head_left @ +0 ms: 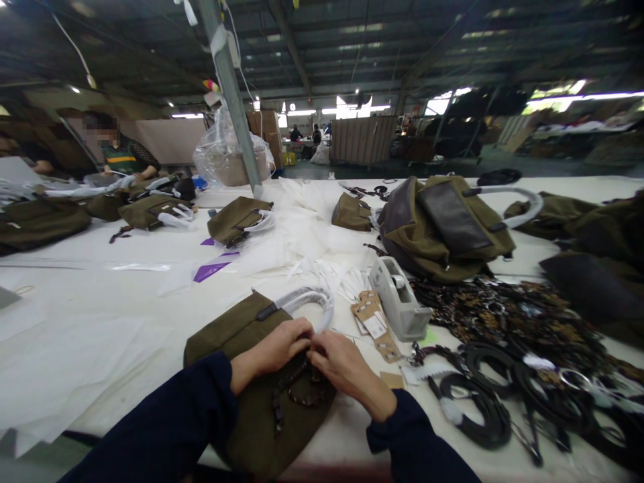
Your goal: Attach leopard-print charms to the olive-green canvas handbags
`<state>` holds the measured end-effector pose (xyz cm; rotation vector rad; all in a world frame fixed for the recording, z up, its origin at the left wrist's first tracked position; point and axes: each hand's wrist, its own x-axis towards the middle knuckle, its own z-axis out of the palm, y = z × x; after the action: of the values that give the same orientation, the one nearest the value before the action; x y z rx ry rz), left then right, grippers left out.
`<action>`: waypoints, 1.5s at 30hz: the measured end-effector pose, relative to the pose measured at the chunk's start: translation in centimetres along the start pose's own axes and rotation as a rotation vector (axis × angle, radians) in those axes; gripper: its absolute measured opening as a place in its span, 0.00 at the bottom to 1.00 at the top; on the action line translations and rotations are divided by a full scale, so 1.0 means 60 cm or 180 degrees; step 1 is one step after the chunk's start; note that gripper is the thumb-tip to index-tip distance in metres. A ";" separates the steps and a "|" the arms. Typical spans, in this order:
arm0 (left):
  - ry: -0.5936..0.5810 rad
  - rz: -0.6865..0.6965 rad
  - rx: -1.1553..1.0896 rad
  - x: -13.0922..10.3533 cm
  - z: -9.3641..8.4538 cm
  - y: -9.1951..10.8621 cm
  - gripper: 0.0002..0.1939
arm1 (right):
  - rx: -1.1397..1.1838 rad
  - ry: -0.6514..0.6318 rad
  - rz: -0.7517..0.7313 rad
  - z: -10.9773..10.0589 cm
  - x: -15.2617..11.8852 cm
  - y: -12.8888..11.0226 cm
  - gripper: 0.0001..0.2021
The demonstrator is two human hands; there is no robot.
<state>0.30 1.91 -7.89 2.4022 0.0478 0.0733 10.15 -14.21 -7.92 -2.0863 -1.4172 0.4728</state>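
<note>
Both hands work at the wrapped handle base of an olive canvas handbag [251, 376] lying under them: left hand [282, 349] and right hand [342, 365] pinch the paper-wrapped handle [312, 302], fingertips meeting. Next probably comes securing the wrap; the tape dispenser [397, 298] sits just right of the grip.

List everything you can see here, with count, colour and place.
near bag: one, olive, under both hands
big bag: one, olive and brown, right of centre
small bags: several, olive, far left and centre
tape dispenser: one, grey, centre
tags: few, brown, beside dispenser
straps: many, black, right
table: one, white
co-worker: one, far left
left hand: on bag
right hand: on bag
</note>
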 end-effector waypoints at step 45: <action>0.0001 -0.0096 -0.0680 0.001 -0.010 -0.014 0.11 | -0.0754 0.0272 0.0290 0.025 0.004 0.002 0.07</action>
<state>0.33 2.95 -8.04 2.1875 0.0729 0.0616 9.48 -13.62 -9.14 -2.3369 -1.3897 0.2575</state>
